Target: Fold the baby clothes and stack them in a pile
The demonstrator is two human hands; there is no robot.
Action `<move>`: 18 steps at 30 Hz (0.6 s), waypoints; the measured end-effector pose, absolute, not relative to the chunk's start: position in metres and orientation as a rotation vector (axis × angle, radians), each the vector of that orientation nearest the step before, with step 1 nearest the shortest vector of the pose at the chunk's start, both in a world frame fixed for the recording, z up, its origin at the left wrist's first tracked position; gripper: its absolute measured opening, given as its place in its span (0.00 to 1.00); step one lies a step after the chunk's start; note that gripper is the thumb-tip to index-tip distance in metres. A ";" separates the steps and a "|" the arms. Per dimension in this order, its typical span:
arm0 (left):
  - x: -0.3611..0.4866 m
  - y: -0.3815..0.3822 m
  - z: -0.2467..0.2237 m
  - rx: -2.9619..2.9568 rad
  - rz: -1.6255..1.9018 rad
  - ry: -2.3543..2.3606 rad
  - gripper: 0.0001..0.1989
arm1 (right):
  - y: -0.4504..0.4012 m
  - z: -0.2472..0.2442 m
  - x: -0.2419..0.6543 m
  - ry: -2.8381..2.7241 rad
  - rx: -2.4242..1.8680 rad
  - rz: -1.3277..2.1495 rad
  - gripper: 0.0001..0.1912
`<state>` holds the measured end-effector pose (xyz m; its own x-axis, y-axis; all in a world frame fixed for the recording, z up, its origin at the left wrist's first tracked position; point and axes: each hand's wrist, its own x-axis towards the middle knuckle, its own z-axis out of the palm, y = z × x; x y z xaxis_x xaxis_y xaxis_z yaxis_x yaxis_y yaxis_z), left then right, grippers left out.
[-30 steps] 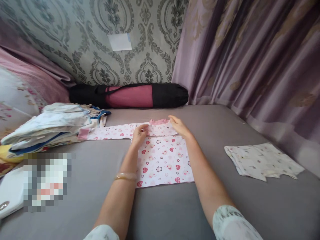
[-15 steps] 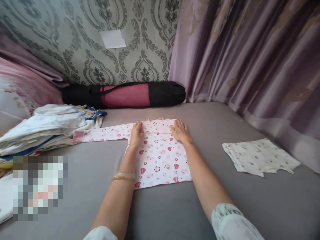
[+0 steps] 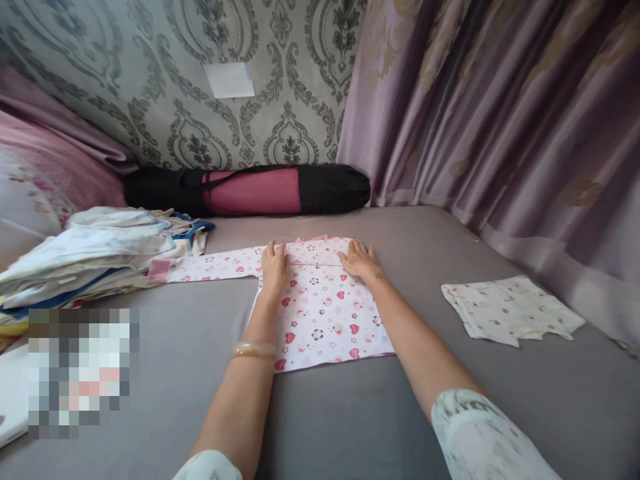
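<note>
Through my camera I have the pink-and-white printed long-sleeved top [image 3: 325,320] lying flat on the grey sheet [image 3: 330,427], straight ahead of me. My left hand [image 3: 274,265] is open and palm down on the top's upper left part, fingers pointing away from me and a little apart, gripping nothing. My right hand [image 3: 359,260] is open too, fingers spread over the upper right corner, pressing on the fabric without a grasp. Between them I see a folded band of cloth running across the top, with a bit of pink collar [image 3: 315,238] showing at the far edge.

One sleeve stretches out to my left, and its pink cuff [image 3: 159,271] reaches the pile of clothes [image 3: 95,257]. Well apart on my right lies a small cream printed garment [image 3: 510,310]. Beyond the top, a black-and-pink tubular bag [image 3: 250,191] lies along the patterned wall [image 3: 295,80], near the purple curtain [image 3: 450,100].
</note>
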<state>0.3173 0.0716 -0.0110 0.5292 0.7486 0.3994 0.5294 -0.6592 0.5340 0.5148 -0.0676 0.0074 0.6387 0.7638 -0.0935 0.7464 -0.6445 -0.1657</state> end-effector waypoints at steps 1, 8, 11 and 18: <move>0.317 0.069 -0.008 2.462 0.833 1.047 0.20 | -0.066 0.010 0.514 -1.293 -2.739 0.218 0.37; 0.317 0.056 -0.002 2.559 0.347 0.978 0.18 | -0.058 0.002 0.506 -1.306 -2.673 0.155 0.38; 0.316 0.056 -0.002 2.531 0.298 0.983 0.18 | -0.057 -0.005 0.505 -1.291 -2.700 0.161 0.39; 0.315 0.057 -0.001 2.454 0.358 0.941 0.17 | -0.056 0.002 0.508 -1.284 -2.720 0.264 0.38</move>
